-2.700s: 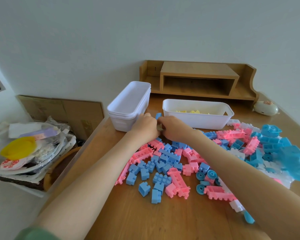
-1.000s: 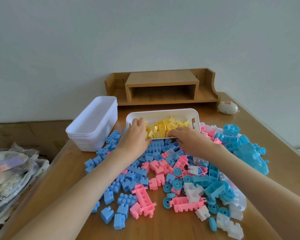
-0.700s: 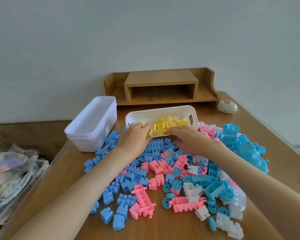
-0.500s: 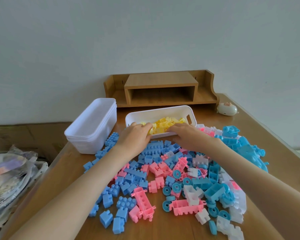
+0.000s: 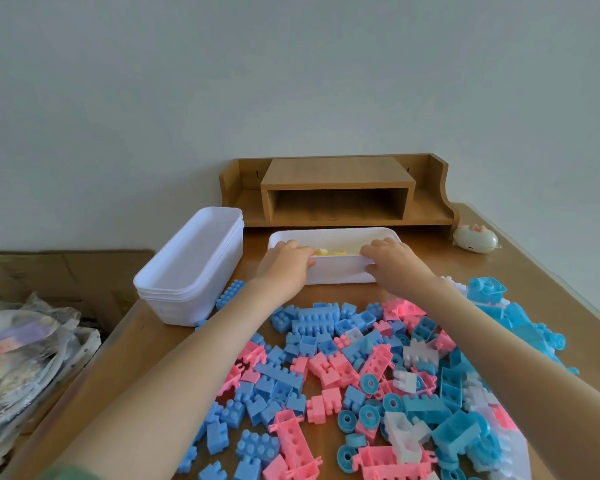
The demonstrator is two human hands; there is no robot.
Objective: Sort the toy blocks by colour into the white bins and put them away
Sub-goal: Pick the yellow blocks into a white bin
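the left hand (image 5: 284, 263) and the right hand (image 5: 394, 263) are both gripping the near rim of the white bin (image 5: 340, 276), fingers lying close together and curling over the edge, the right thumb pressing on the front wall. the bin is sitting at the far side of the table (image 5: 153, 344), just before the wooden shelf (image 5: 336, 183), with yellow blocks (image 5: 329, 252) showing inside. a stack of empty bins (image 5: 191, 271) is standing to its left. blue, pink and white blocks (image 5: 357, 368) are lying in a loose heap nearer the person.
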